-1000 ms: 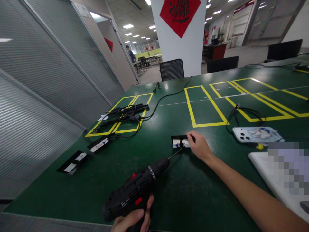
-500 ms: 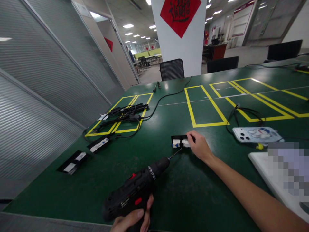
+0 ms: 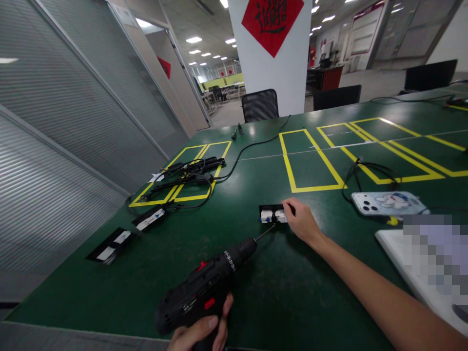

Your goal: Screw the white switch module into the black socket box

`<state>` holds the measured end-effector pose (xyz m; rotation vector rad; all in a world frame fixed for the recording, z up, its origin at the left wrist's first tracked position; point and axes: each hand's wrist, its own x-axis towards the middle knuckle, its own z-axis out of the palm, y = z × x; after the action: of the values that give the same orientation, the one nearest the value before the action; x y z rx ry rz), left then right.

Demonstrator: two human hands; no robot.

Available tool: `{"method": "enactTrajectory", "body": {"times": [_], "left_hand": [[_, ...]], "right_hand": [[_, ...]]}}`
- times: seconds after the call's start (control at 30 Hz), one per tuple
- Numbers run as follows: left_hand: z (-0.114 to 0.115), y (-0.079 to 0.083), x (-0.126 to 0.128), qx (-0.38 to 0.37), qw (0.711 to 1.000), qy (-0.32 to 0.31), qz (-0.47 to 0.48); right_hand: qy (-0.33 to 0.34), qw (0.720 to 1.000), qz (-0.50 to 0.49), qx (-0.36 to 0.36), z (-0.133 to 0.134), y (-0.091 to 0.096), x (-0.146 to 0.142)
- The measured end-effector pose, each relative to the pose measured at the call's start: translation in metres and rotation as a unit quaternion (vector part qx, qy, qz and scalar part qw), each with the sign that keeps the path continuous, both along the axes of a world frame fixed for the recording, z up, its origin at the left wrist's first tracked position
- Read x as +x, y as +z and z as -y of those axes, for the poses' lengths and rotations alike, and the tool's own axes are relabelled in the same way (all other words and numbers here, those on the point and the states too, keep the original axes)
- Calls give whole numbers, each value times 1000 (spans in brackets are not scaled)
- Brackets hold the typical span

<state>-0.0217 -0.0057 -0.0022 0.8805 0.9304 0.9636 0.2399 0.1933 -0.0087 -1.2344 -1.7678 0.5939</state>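
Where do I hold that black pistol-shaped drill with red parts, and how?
Around the handle of the black pistol-shaped drill, I'd say, coming from the near side: it slants off that way, away from the thin metal bit. The left hand grips there.

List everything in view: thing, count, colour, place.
table: one, green, across the foreground
drill: one, black and red, near front
middle plate: one, black with white blocks, table centre
side plates: two, black and white, near left
cables: several, black, left pile and right
tape outlines: several, yellow, on table
phone: one, pale blue, right
small piece: one, yellow, below phone
device: one, white, right edge, partly pixelated
mesh chair: one, black, beyond table
chair-like backs: two, black, farther right
pillar: one, white, behind mesh chair
sign: one, red, on pillar
blinds: several panels, grey, left
lights: several, white, overhead
left grip: one, bare, around drill's handle
right grip: one, bare, on middle plate's right end
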Motion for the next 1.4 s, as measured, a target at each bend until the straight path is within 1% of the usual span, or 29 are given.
{"method": "enactTrajectory", "body": {"times": [0.13, 0.43, 0.53, 0.63, 0.73, 0.97, 1.2, 1.4], "left_hand": [[1, -2, -1, -9, 1000, 4, -10], [1, 0, -1, -8, 1000, 3, -10], [0, 3, 1, -7, 1000, -1, -9], [0, 7, 3, -20, 1000, 9, -18], [2, 6, 2, -28, 999, 17, -27], [1, -3, -2, -5, 1000, 2, -12], [1, 0, 0, -12, 1000, 6, 1], [-2, 3, 1, 4, 1000, -1, 5]], "right_hand": [[-1, 1000, -4, 0, 0, 1, 0], [0, 1000, -3, 4, 0, 0, 0], [0, 1000, -1, 6, -1, -1, 0], [0, 1000, 0, 6, 0, -1, 0], [1, 1000, -3, 6, 0, 0, 0], [0, 1000, -2, 4, 0, 0, 0], [1, 1000, -4, 5, 1, 1, 0], [1, 1000, -4, 6, 0, 1, 0]]}}
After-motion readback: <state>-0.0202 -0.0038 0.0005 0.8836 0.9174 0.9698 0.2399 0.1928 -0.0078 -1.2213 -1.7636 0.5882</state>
